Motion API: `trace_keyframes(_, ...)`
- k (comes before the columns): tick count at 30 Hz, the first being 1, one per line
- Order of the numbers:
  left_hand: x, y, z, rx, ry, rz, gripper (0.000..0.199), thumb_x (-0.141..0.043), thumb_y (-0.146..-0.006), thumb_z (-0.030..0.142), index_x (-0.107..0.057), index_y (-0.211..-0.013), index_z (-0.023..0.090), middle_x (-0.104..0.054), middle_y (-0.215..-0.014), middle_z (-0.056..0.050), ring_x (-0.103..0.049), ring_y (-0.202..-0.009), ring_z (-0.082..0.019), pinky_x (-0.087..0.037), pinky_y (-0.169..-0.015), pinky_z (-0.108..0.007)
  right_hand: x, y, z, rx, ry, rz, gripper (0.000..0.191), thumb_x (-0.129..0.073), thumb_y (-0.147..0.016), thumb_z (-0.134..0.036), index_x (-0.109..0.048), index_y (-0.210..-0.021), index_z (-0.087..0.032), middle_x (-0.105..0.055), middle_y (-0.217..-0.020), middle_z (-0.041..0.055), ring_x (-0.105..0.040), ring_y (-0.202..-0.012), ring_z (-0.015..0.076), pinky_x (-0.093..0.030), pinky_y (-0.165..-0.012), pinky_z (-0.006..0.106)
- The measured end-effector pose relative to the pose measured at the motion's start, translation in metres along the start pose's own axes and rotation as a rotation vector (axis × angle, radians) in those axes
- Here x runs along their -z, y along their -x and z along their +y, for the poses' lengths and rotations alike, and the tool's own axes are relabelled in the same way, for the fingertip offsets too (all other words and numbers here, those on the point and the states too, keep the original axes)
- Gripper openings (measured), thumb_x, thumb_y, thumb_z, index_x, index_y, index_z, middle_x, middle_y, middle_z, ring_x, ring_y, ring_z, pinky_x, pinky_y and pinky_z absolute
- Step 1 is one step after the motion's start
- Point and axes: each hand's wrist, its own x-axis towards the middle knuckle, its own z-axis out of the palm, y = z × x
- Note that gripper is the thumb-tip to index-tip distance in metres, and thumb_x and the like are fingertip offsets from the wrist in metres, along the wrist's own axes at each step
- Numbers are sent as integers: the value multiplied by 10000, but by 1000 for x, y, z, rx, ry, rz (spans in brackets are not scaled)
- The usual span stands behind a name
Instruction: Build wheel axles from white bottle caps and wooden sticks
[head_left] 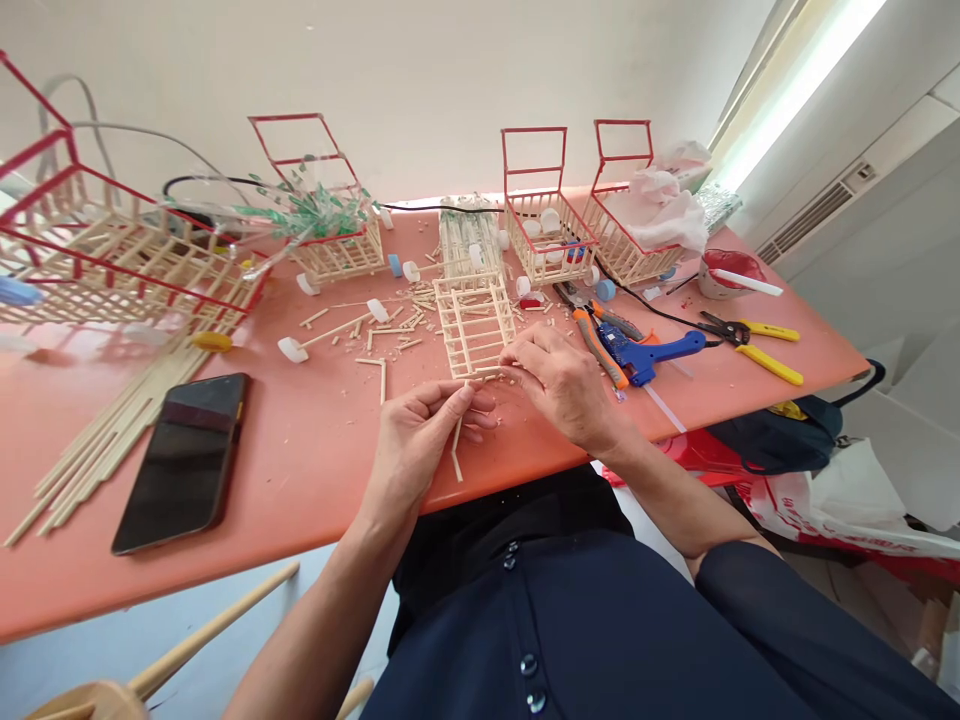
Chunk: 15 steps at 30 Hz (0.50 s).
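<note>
Close to the table's front edge, my left hand (pixel 420 430) is closed in a pinch on a thin wooden stick (pixel 457 455), whose lower end is bent or jointed. My right hand (pixel 566 385) is also closed, fingertips pinched at the near end of a small lattice frame (pixel 474 325) of pale sticks lying flat. A thin stick runs between the fingertips of both hands; whether it joins the bent piece is hard to see. Just left of the frame lies an L-shaped stick piece (pixel 383 380). Short cut sticks (pixel 409 325) are scattered beyond it.
Small stick carts with red handles stand along the back, one (pixel 551 240) behind the frame. A blue glue gun (pixel 649 350), orange-handled pliers (pixel 600 345) and yellow-handled wire strippers (pixel 757 340) lie right. A phone (pixel 184 460) and long sticks (pixel 112 430) lie left.
</note>
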Motion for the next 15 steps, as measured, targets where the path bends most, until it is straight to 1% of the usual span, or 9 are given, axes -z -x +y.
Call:
trace_keyframes(5, 0, 0, 0, 7, -32, -3, 489, -868, -828, 569, -822, -1042, 132, -856, -952, -145, -817, -721, -246, -652, -613, -310, 1, -3, -1, -10, 15, -28, 133, -614, -1086, -199, -735, -1032, -205, -731, -1088, 76, -665, -1022, 201, -494, -860, 323)
trace_keyframes(15, 1, 1, -1, -7, -16, 14, 432, -883, -835, 518, -822, -1020, 132, -854, -926, -131, -817, -711, -236, -649, -603, -292, 1, -5, 1, -2, 36, -60, 156, -595, -1076, -142, -731, -1022, -197, -707, -1080, 80, -643, -1023, 204, -480, -860, 323)
